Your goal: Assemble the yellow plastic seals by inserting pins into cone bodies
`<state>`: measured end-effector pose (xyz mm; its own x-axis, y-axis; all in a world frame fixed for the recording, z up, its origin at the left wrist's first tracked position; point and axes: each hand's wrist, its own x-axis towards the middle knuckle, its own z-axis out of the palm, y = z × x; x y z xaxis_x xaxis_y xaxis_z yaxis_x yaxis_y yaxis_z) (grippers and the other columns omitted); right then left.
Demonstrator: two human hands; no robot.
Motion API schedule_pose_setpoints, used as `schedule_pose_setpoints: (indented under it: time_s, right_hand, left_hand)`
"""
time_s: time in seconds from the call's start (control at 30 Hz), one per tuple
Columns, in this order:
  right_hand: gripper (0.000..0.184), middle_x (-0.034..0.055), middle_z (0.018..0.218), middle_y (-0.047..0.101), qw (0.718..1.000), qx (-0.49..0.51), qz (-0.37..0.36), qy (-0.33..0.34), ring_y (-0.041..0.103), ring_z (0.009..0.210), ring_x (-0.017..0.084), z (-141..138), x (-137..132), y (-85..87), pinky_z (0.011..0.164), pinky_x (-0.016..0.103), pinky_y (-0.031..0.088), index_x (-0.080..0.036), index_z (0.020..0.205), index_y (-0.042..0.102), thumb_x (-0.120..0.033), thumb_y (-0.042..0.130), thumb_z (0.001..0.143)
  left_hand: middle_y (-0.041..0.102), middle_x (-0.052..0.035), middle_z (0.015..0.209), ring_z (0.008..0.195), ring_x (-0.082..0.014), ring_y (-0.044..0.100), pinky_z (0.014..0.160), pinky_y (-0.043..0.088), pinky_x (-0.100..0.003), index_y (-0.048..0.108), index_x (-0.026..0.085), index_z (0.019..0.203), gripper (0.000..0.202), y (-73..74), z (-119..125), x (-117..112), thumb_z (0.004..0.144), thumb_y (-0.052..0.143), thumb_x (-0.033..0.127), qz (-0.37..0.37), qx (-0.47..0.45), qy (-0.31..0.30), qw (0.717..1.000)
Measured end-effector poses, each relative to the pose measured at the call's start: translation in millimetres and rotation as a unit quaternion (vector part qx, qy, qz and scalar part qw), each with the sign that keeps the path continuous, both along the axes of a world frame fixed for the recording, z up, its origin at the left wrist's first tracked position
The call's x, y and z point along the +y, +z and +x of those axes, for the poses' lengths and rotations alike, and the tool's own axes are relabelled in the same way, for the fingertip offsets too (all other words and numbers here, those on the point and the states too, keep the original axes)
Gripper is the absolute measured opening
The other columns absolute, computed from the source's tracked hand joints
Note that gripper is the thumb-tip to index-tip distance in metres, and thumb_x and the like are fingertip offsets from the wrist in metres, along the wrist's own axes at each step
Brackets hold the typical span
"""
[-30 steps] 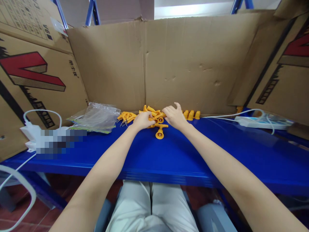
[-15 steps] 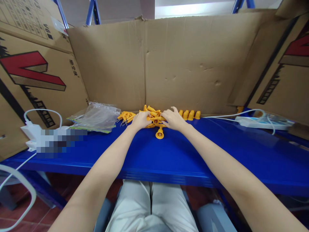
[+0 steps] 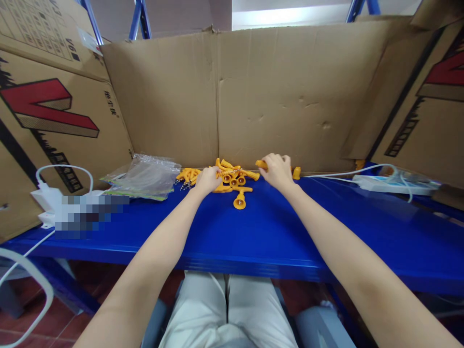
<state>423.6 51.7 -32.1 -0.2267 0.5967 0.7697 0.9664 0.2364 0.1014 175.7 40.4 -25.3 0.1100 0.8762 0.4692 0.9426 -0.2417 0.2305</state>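
Observation:
My left hand (image 3: 209, 180) is closed at the left side of a pile of yellow plastic corkscrews (image 3: 227, 165); its fingertips touch the pile, and anything in them is hidden. Further right, my right hand (image 3: 277, 170) has its fingers curled down by the cardboard wall. A yellow plastic piece (image 3: 261, 165) sticks out from the left of that hand, its full shape covered. Just past the fingers stands a yellow bell-shaped cap (image 3: 297, 172). In front of the pile lies one corkscrew with a T-shaped handle and a bell (image 3: 239, 201) whose mouth faces me.
Yellow handles with metal spirals (image 3: 186, 176) lie left of the pile, beside clear plastic bags (image 3: 148, 174). Cardboard (image 3: 282, 96) walls the back of the blue table (image 3: 253, 237). A white power strip (image 3: 393, 183) with cables lies right; white chargers (image 3: 50, 200) stand left.
My right hand has moved right from the pile to the row of caps, now mostly covering it. The left hand has shifted slightly left. More bells in the pile are uncovered.

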Motion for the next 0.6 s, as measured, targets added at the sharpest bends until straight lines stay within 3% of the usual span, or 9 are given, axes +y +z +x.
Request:
schedule_pose_setpoints:
  time_s: [0.13, 0.3, 0.47, 0.6]
  right_hand:
    - [0.025, 0.0145, 0.106, 0.063, 0.980, 0.173, -0.015, -0.097, 0.051, 0.100, 0.028, 46.1, 10.3, -7.6, 0.086, 0.044, 0.034, -0.014, 0.098, 0.061, -0.032, 0.048, 0.086]
    - [0.029, 0.0170, 0.113, 0.064, 0.917, 0.326, -0.096, -0.210, 0.057, 0.104, 0.030, 97.0, 11.0, -32.7, 0.088, 0.043, 0.041, -0.014, 0.103, 0.063, -0.032, 0.052, 0.084]
    - [0.026, 0.0152, 0.108, 0.068, 0.869, 0.421, -0.163, -0.205, 0.063, 0.103, 0.028, 116.3, 17.1, -51.4, 0.086, 0.037, 0.048, -0.015, 0.102, 0.066, -0.027, 0.058, 0.079]
    - [0.035, 0.0148, 0.109, 0.069, 0.867, 0.432, -0.175, -0.174, 0.064, 0.104, 0.027, 116.5, 27.4, -54.3, 0.087, 0.035, 0.049, -0.014, 0.110, 0.064, -0.021, 0.060, 0.076]
  left_hand:
    - [0.071, -0.0097, 0.094, 0.097, -0.0263, 0.064, 0.084, 0.048, -0.036, 0.067, 0.023, 0.107, 0.036, 4.0, -7.2, 0.6, 0.077, 0.048, 0.014, 0.028, -0.041, 0.059, 0.997]
    - [0.069, -0.0070, 0.101, 0.101, -0.0224, 0.063, 0.089, 0.046, -0.034, 0.058, 0.023, 0.119, 0.040, 2.0, -24.9, 8.6, 0.081, 0.048, 0.017, 0.059, -0.111, 0.088, 0.988]
    - [0.064, -0.0093, 0.113, 0.108, -0.0228, 0.059, 0.093, 0.045, -0.035, 0.051, 0.021, 0.126, 0.045, -9.8, -43.6, 22.5, 0.081, 0.048, 0.018, 0.066, -0.163, 0.097, 0.980]
    - [0.062, -0.0098, 0.110, 0.108, -0.0249, 0.057, 0.094, 0.045, -0.040, 0.053, 0.022, 0.120, 0.037, -18.3, -53.5, 30.9, 0.083, 0.045, 0.022, 0.065, -0.199, 0.128, 0.969]
